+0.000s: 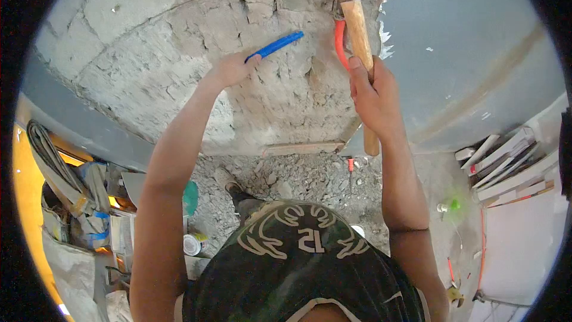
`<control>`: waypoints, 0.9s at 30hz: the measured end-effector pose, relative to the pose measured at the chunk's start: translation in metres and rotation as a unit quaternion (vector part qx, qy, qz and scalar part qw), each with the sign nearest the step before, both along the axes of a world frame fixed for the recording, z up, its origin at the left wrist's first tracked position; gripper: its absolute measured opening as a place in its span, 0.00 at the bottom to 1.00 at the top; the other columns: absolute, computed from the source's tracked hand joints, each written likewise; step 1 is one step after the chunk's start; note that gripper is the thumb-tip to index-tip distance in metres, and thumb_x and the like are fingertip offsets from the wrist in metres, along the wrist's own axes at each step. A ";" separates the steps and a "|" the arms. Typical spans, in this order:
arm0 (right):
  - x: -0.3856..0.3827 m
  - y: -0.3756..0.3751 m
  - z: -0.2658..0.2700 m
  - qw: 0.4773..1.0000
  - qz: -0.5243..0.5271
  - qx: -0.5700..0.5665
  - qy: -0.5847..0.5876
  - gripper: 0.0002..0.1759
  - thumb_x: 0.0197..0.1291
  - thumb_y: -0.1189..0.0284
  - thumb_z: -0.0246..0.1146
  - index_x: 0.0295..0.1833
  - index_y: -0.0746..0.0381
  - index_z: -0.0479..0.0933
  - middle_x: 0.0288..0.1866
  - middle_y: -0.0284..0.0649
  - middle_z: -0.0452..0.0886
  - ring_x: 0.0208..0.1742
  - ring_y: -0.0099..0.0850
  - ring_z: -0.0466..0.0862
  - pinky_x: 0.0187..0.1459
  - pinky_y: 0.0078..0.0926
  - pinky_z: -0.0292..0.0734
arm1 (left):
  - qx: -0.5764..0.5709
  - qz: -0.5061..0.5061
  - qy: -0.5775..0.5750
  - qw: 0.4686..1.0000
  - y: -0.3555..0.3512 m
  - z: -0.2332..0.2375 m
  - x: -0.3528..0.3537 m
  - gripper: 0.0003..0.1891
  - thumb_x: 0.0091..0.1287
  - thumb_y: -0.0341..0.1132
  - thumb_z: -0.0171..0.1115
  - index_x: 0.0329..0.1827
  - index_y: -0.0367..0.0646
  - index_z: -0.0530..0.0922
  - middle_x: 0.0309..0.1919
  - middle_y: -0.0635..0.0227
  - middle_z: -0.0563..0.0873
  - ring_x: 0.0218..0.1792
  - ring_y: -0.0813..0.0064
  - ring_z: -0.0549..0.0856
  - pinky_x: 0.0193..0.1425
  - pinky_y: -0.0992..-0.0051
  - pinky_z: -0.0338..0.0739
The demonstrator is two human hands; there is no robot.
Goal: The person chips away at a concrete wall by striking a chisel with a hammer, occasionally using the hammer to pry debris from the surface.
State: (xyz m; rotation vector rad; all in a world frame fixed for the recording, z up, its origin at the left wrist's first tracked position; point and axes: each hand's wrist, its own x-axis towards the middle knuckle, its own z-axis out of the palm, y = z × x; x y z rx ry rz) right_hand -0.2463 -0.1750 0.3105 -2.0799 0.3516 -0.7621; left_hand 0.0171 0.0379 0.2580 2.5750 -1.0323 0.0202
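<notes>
My left hand (237,69) is closed round the lower end of a blue rod-like tool (277,44), whose far end points up and right against the rough grey wall (250,101). My right hand (376,95) grips the wooden handle of a claw hammer (356,24). The hammer's metal head is raised at the top, near an orange corrugated tube (341,45). Hammer and blue tool are apart. Whether the blue tool's tip touches the wall is hard to tell.
Rubble (286,176) covers the floor below the wall, with a red-handled screwdriver (350,166) on it. Bags and cloth (89,203) are piled at left, near a small tub (194,244). White boards (506,158) lean at right. A smooth grey wall (471,53) adjoins the rough one.
</notes>
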 end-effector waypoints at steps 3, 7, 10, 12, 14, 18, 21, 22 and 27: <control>0.001 0.001 0.005 1.000 -0.005 -0.001 -0.002 0.26 0.73 0.52 0.56 0.40 0.68 0.74 0.22 0.46 0.77 0.23 0.38 0.77 0.28 0.38 0.70 | 0.006 0.009 0.002 1.000 -0.002 0.003 -0.004 0.31 0.75 0.60 0.45 0.60 0.41 0.80 0.43 0.44 0.87 0.49 0.42 0.85 0.55 0.53 0.76; 0.007 0.001 0.013 0.999 -0.012 -0.017 -0.031 0.25 0.73 0.52 0.56 0.40 0.68 0.74 0.22 0.46 0.76 0.22 0.39 0.77 0.28 0.38 0.69 | 0.020 0.016 0.006 1.000 0.000 0.001 -0.006 0.36 0.74 0.62 0.44 0.51 0.32 0.82 0.41 0.36 0.85 0.49 0.39 0.84 0.55 0.53 0.75; 0.008 0.008 0.031 0.995 -0.016 -0.046 -0.083 0.24 0.73 0.54 0.56 0.42 0.68 0.72 0.24 0.47 0.77 0.24 0.38 0.77 0.28 0.37 0.69 | 0.033 0.030 0.047 0.998 -0.001 -0.010 -0.001 0.36 0.75 0.63 0.44 0.48 0.31 0.82 0.40 0.37 0.85 0.48 0.39 0.84 0.54 0.53 0.75; 0.013 0.012 0.036 0.989 -0.028 -0.075 -0.121 0.22 0.74 0.55 0.55 0.42 0.68 0.72 0.26 0.49 0.77 0.26 0.41 0.78 0.30 0.40 0.70 | 0.030 0.036 0.054 0.997 -0.002 -0.021 0.003 0.37 0.75 0.63 0.44 0.49 0.31 0.82 0.40 0.37 0.85 0.48 0.39 0.84 0.53 0.53 0.75; 0.025 0.018 0.032 0.981 -0.039 -0.104 -0.157 0.21 0.74 0.57 0.55 0.43 0.68 0.71 0.27 0.51 0.77 0.28 0.45 0.79 0.31 0.42 0.71 | 0.028 0.044 0.061 0.997 0.000 -0.031 0.004 0.37 0.75 0.63 0.44 0.49 0.30 0.81 0.40 0.37 0.85 0.48 0.39 0.84 0.53 0.52 0.75; 0.064 0.008 -0.034 0.984 -0.017 -0.119 -0.129 0.20 0.73 0.58 0.54 0.46 0.68 0.70 0.32 0.57 0.79 0.36 0.59 0.81 0.38 0.54 0.73 | 0.027 0.062 0.043 0.997 -0.002 -0.026 -0.013 0.34 0.75 0.61 0.44 0.50 0.33 0.81 0.41 0.37 0.85 0.48 0.39 0.84 0.53 0.51 0.76; 0.078 -0.016 -0.100 0.972 0.013 -0.172 0.160 0.20 0.72 0.59 0.55 0.50 0.69 0.69 0.33 0.63 0.81 0.39 0.63 0.82 0.42 0.60 0.74 | 0.058 0.030 -0.009 0.998 0.000 -0.051 -0.005 0.32 0.75 0.59 0.45 0.47 0.34 0.82 0.40 0.40 0.85 0.46 0.40 0.85 0.51 0.49 0.77; 0.073 -0.015 -0.107 0.972 0.012 -0.171 0.160 0.20 0.72 0.59 0.55 0.50 0.69 0.69 0.33 0.63 0.81 0.39 0.63 0.82 0.42 0.60 0.74 | 0.094 0.004 -0.041 0.995 0.000 -0.060 -0.004 0.31 0.76 0.57 0.45 0.44 0.34 0.82 0.39 0.42 0.86 0.44 0.41 0.85 0.50 0.48 0.77; 0.039 -0.001 -0.082 0.980 -0.020 -0.146 0.131 0.17 0.70 0.61 0.59 0.47 0.67 0.72 0.32 0.59 0.82 0.34 0.58 0.84 0.35 0.56 0.76 | 0.063 -0.017 0.022 0.998 0.001 -0.103 -0.033 0.26 0.76 0.54 0.48 0.44 0.36 0.80 0.39 0.45 0.85 0.45 0.44 0.84 0.49 0.49 0.76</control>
